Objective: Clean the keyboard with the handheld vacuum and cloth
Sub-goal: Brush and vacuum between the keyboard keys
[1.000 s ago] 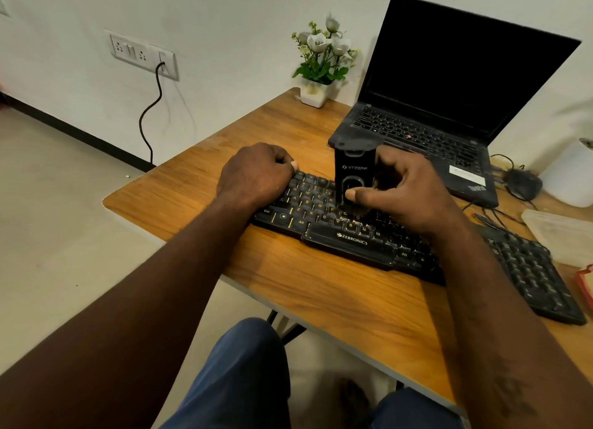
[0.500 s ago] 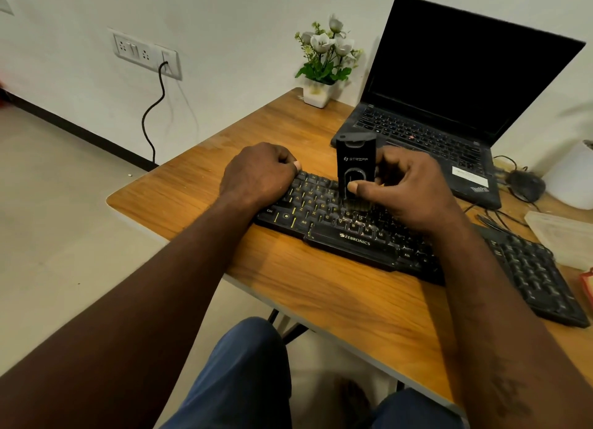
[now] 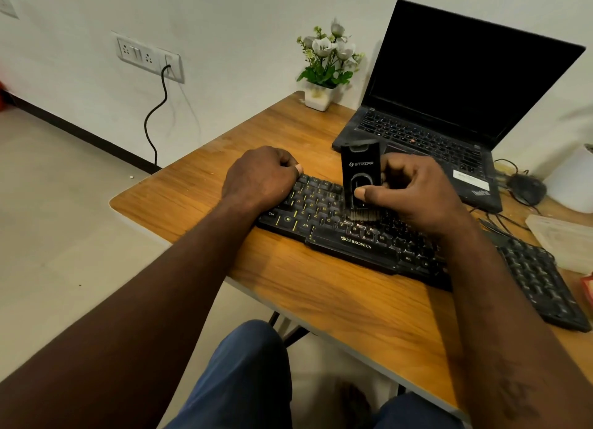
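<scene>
Pinches handheld vacuum [image 3: 360, 168] upright in right hand [image 3: 417, 197], bristles [image 3: 362, 216] on keyboard [image 3: 353, 245]; braces left end with curled left hand [image 3: 256, 178], contents hidden. Risks snagging keycaps [image 3: 316, 204] if dragged tilted.

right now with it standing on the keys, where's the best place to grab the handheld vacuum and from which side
Take the handheld vacuum by its lower body, from the right, as the right hand does: thumb on the flat front face, fingers round the back. It stands upright and is a flat-sided block, so opposite faces pinch well, and that grip leaves the brush tip free on the keyboard.
</scene>
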